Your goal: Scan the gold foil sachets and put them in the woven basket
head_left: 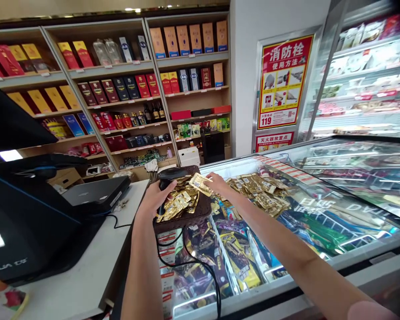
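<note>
- Black handheld barcode scanner gripped in left hand, over brown woven basket of gold foil sachets.
- Right hand pinches one gold sachet above basket, at glass-topped freezer's left edge.

The left hand grips a black barcode scanner over a brown basket heaped with gold sachets — its cable trails down in front. The right hand pinches one gold packet above the basket, beside a loose pile of packets on the glass freezer lid — a white surface lies to the left
</note>
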Demonstrator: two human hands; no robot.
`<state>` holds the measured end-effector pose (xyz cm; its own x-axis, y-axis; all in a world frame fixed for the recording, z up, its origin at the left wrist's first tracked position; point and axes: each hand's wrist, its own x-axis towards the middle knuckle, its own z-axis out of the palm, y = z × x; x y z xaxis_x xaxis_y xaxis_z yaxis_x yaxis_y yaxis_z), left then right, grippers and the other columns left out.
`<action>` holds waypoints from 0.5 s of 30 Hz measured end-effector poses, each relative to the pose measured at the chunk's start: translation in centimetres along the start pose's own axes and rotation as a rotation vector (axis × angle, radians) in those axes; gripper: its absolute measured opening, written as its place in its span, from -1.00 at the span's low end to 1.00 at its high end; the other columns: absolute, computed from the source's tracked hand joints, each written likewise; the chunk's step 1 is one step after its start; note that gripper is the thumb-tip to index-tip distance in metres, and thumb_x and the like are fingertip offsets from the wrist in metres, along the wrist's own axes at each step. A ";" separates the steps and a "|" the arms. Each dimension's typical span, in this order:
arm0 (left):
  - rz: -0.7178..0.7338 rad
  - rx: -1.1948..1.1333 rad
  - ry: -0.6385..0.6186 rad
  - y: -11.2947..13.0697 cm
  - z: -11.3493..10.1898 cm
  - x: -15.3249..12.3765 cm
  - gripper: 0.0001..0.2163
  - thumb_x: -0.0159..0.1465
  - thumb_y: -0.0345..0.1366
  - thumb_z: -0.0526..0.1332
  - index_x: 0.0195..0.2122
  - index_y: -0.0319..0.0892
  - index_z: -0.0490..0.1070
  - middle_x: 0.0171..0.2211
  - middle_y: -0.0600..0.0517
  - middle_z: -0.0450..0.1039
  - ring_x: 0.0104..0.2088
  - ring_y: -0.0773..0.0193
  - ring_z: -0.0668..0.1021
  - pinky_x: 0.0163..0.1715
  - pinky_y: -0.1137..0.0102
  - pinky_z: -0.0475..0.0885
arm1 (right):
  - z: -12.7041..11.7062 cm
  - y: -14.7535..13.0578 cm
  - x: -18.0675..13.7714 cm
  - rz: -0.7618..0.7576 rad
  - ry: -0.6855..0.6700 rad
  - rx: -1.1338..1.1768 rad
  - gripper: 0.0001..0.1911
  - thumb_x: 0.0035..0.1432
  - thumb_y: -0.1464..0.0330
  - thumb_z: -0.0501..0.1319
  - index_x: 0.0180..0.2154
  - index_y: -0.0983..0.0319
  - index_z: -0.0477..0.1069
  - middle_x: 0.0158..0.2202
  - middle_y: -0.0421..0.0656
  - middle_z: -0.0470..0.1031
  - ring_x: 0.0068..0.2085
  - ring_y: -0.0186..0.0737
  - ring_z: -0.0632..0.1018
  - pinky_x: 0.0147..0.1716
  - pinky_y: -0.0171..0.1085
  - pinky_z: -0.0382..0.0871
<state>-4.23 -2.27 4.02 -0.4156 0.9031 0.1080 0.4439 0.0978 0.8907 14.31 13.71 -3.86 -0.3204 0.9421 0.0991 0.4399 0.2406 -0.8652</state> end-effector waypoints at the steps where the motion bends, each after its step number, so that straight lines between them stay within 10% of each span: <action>1: 0.011 -0.009 -0.014 0.2 0.7 0.0 -0.42 -0.07 0.26 0.37 -0.30 -0.17 0.42 -0.56 0.07 0.43 -0.51 0.22 0.49 -0.51 0.41 0.29 | -1.2 0.6 -0.1 0.008 0.014 0.030 -0.80 0.21 0.33 0.23 -0.11 0.22 0.38 -0.09 -0.06 0.52 -0.30 -0.23 0.55 -0.53 -0.39 0.34; 15: 0.059 -0.027 -0.160 0.7 7.3 0.2 -0.51 -0.01 0.20 0.36 -0.42 -0.15 0.33 -0.61 0.13 0.33 -0.59 0.31 0.44 -0.57 0.45 0.25 | -9.9 3.8 -0.2 -0.013 0.075 0.205 -0.87 0.17 0.38 0.25 -0.22 0.19 0.34 -0.41 -0.23 0.44 -0.47 -0.34 0.45 -0.59 -0.45 0.24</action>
<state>1.79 1.04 1.39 -0.2567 0.9622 0.0910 0.4412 0.0329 0.8968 24.41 16.72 -2.32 -0.2584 0.9558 0.1403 0.2542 0.2074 -0.9447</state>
